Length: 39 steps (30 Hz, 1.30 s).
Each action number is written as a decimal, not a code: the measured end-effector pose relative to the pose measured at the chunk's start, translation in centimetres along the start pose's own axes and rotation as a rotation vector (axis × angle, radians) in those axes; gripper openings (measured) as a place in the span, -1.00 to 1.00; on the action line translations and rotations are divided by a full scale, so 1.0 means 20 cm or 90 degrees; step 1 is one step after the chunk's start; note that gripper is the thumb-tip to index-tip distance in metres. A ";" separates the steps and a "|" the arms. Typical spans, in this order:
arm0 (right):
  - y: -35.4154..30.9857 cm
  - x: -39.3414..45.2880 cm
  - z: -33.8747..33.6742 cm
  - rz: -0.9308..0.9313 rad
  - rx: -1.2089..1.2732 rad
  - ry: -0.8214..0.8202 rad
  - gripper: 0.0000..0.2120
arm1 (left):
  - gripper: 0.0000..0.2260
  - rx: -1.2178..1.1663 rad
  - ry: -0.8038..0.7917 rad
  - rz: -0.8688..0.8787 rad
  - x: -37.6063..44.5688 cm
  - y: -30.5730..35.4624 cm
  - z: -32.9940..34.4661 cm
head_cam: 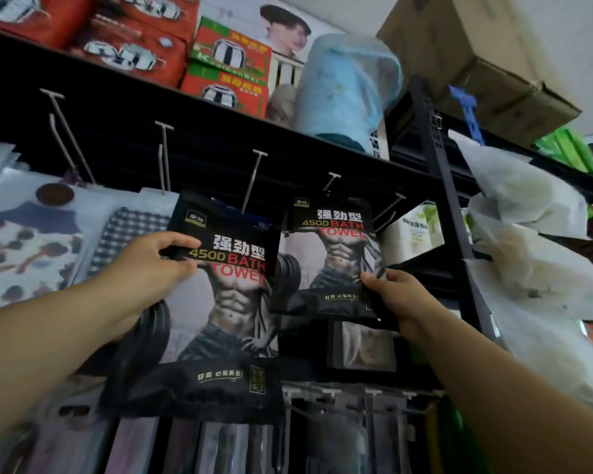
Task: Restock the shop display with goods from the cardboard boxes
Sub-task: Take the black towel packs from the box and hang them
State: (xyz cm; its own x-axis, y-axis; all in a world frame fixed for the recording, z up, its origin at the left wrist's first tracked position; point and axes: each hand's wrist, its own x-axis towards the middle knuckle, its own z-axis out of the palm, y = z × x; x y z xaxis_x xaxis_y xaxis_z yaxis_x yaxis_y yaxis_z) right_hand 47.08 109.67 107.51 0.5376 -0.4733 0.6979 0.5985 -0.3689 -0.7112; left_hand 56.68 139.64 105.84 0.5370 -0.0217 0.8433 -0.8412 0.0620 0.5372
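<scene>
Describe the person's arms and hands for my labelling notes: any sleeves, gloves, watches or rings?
Both forearms are bare up to the frame edge, with no sleeve in view. The left hand and right hand wear no gloves. No watch, bracelet or ring shows on either wrist or on the visible fingers. The nails look short and unpainted.

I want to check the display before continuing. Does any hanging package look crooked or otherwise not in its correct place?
Yes. The left bath towel pack tilts and overlaps the right bath towel pack. The left hand pinches its top edge, and it does not look seated on a hook. The right hand holds the right pack's lower corner.
</scene>
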 end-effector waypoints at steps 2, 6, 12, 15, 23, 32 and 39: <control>-0.01 0.05 0.01 0.004 0.004 0.002 -0.78 | -0.75 0.002 0.008 -0.001 0.04 -0.01 -0.02; -0.02 0.12 0.02 -0.002 0.028 -0.004 -0.89 | -0.77 0.009 0.015 0.023 0.09 -0.06 -0.05; 0.03 0.13 -0.01 0.022 0.037 -0.007 -0.89 | -0.70 0.006 0.029 0.045 0.13 -0.12 -0.08; 0.04 0.14 -0.02 0.022 0.046 -0.009 -0.89 | -0.69 0.003 0.029 0.055 0.14 -0.14 -0.09; 0.08 0.14 -0.02 0.019 0.020 -0.014 -0.89 | -0.68 0.004 0.040 0.052 0.18 -0.17 -0.12; 0.18 0.24 0.06 0.046 -0.059 0.003 -0.77 | -0.67 0.024 0.050 0.072 0.23 -0.17 -0.15; 0.31 0.42 0.14 0.064 -0.200 0.068 -0.72 | -0.69 0.041 0.074 0.080 0.27 -0.13 -0.26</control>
State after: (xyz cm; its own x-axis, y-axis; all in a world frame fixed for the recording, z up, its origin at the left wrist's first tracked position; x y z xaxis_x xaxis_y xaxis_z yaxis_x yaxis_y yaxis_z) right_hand 57.06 105.70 109.12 0.5099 -0.5943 0.6220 0.3250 -0.5364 -0.7789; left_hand 62.21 144.58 108.93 0.4281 0.0974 0.8985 -0.9024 -0.0070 0.4308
